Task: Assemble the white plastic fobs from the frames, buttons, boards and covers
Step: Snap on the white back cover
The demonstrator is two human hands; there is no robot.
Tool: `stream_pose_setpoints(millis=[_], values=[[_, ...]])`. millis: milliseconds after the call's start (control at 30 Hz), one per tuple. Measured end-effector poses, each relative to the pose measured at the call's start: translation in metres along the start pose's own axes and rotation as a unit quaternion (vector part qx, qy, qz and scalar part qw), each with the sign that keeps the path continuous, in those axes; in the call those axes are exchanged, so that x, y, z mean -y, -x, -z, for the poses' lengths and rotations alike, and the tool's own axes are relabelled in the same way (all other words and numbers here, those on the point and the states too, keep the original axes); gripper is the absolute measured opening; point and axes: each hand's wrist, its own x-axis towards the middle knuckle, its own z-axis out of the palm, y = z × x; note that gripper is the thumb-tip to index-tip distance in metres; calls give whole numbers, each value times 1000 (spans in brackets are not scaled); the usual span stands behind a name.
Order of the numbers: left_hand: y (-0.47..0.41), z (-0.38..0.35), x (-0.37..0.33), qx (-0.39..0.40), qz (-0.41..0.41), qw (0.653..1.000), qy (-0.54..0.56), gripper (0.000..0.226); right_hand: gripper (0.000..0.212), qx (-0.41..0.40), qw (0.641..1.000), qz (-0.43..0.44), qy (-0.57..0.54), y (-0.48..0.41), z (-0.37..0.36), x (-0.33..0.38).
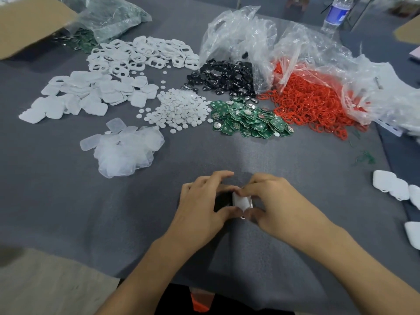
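Observation:
Both hands meet low in the middle of the grey table around one white fob [242, 202]. My left hand [204, 206] pinches its left side with thumb and fingers, and my right hand [275, 201] presses on it from above and the right. Most of the fob is hidden by fingers. Farther back lie piles of parts: white frames [141, 54], solid white covers [79, 94], small white round buttons [179, 108], green boards [247, 119], clear covers [125, 151].
Black discs [225, 78] and red rings [311, 98] spill from clear plastic bags [250, 35] at the back right. Several finished white fobs [393, 186] lie at the right edge. A cardboard box [27, 23] and a water bottle [336, 13] stand at the back.

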Motion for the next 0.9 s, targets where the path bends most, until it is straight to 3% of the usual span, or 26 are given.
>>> stream_pose_setpoints(millis=[133, 333, 500, 633, 700, 767, 833, 900], values=[[-10, 2, -8, 5, 29, 1000, -10, 50, 27, -11, 1000, -5, -6, 2, -4, 5], [-39, 13, -35, 90, 91, 992, -6, 37, 22, -18, 1000, -20, -16, 1, -7, 4], [-61, 16, -56, 126, 101, 981, -106, 21, 25, -44, 996, -35, -65, 0, -13, 5], [-54, 25, -44, 144, 97, 984, -46, 33, 29, -87, 985, -80, -124, 6, -16, -2], [-37, 22, -36, 116, 94, 987, 53, 43, 30, -118, 946, -135, -270, 14, -20, -1], [-20, 14, -29, 81, 109, 972, 193, 46, 35, -145, 884, -158, -415, 21, -26, 2], [-5, 5, -24, 43, 119, 938, 322, 40, 39, -176, 840, -149, -491, 25, -31, 4], [6, 0, -22, 10, 119, 916, 382, 26, 44, -194, 797, -141, -555, 28, -33, 9]])
